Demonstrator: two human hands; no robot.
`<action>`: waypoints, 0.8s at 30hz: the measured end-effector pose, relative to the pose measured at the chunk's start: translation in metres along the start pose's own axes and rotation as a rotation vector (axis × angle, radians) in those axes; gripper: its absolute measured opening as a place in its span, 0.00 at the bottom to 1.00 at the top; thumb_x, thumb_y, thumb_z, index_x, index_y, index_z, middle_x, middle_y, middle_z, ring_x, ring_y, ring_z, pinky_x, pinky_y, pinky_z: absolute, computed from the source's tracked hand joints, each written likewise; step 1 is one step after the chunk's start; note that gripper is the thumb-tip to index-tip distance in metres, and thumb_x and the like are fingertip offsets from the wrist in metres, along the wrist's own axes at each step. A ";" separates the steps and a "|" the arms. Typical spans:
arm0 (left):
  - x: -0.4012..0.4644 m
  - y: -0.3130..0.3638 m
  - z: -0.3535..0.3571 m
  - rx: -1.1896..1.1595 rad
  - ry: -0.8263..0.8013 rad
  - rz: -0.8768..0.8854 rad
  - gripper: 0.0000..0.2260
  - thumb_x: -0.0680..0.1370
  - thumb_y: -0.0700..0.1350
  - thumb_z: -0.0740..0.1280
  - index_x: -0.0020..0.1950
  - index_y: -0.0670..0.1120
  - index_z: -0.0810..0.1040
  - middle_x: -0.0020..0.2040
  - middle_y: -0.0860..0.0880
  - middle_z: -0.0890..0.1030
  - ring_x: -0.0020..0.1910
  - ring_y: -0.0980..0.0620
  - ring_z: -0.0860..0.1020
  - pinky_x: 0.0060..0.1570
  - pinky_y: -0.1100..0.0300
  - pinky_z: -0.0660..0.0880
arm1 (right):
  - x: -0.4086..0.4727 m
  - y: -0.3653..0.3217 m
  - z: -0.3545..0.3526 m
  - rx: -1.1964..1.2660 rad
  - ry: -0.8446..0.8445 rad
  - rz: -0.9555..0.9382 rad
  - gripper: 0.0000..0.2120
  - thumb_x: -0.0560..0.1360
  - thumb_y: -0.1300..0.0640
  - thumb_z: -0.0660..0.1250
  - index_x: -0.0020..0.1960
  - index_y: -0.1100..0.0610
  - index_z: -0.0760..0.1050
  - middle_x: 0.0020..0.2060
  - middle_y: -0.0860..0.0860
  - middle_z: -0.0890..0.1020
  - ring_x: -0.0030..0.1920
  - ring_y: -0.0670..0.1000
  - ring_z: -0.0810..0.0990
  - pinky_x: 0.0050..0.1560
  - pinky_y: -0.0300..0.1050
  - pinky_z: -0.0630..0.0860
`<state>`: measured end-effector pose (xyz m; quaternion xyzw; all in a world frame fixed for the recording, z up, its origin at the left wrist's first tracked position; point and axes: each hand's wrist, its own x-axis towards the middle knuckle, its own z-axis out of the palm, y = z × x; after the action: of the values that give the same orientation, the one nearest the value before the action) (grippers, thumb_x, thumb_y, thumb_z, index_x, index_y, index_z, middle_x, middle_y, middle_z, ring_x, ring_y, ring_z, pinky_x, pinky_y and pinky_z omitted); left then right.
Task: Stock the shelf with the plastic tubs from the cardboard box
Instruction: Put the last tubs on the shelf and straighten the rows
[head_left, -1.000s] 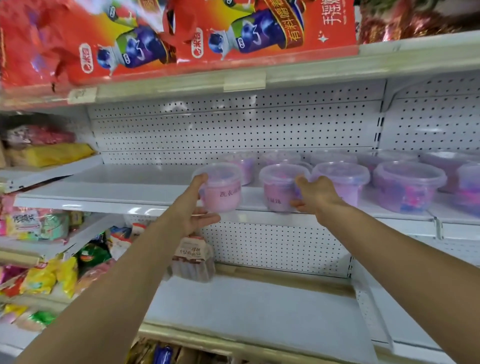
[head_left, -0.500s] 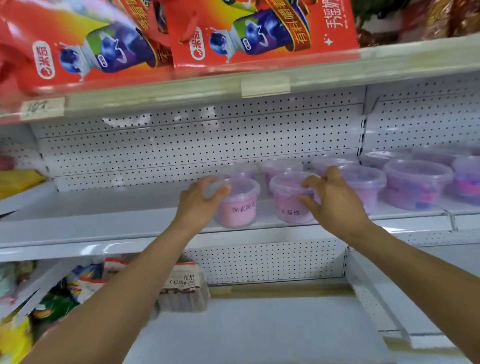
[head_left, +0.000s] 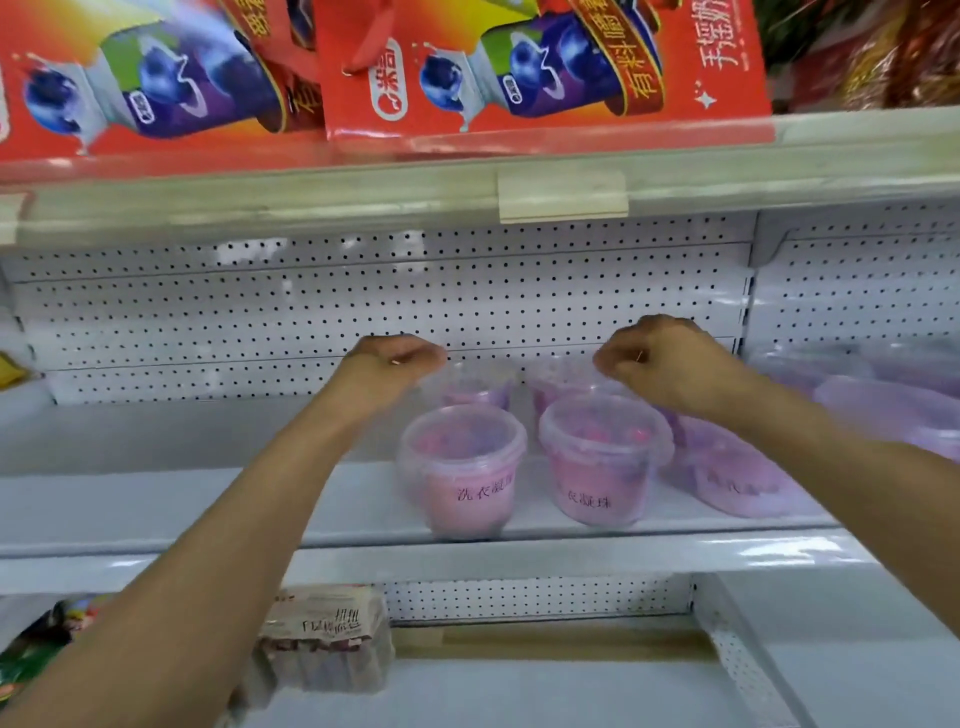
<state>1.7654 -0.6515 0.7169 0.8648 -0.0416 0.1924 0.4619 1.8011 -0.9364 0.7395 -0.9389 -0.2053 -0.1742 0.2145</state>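
Observation:
Two clear plastic tubs with pink contents stand side by side near the front of the white shelf (head_left: 156, 499): the left tub (head_left: 462, 467) and the right tub (head_left: 602, 457). Behind them stand two more, a rear left tub (head_left: 478, 387) and a rear right tub (head_left: 558, 382). My left hand (head_left: 395, 364) hovers above and left of the rear left tub, fingers curled down, nothing in it. My right hand (head_left: 665, 358) hangs over the rear right tub, curled the same way. Neither hand touches the front tubs. The cardboard box is out of view.
More purple-tinted tubs (head_left: 737, 478) fill the shelf to the right, blurred. The shelf's left half is bare. Red drink cartons (head_left: 545, 67) sit on the upper shelf (head_left: 311, 202) close overhead. A wrapped pack (head_left: 327, 644) lies on the lower shelf, with snack bags at far left.
Both hands have let go of the two front tubs, which now stand on the shelf, and have lifted up and back over the rear row. The view has moved closer.

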 end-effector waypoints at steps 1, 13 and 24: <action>0.012 -0.001 0.004 0.073 -0.053 -0.010 0.07 0.76 0.50 0.69 0.52 0.52 0.83 0.50 0.57 0.83 0.49 0.62 0.78 0.47 0.71 0.72 | 0.015 0.004 0.000 0.001 -0.078 0.010 0.08 0.76 0.53 0.64 0.46 0.50 0.82 0.48 0.51 0.82 0.50 0.54 0.80 0.52 0.48 0.78; 0.082 -0.036 0.021 0.405 -0.307 0.010 0.13 0.73 0.57 0.72 0.55 0.54 0.82 0.54 0.61 0.81 0.56 0.63 0.77 0.56 0.69 0.70 | 0.108 0.026 0.043 -0.065 -0.496 -0.058 0.28 0.68 0.38 0.71 0.65 0.47 0.75 0.62 0.42 0.76 0.62 0.46 0.74 0.63 0.42 0.68; 0.105 -0.049 0.018 0.408 -0.264 0.073 0.12 0.71 0.57 0.73 0.51 0.52 0.83 0.44 0.65 0.77 0.45 0.72 0.73 0.46 0.74 0.67 | 0.131 0.019 0.069 -0.146 -0.459 0.001 0.33 0.68 0.29 0.62 0.64 0.51 0.71 0.63 0.48 0.75 0.58 0.50 0.74 0.54 0.44 0.68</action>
<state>1.8796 -0.6273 0.7085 0.9557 -0.0929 0.0987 0.2611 1.9384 -0.8788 0.7288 -0.9670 -0.2352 0.0296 0.0937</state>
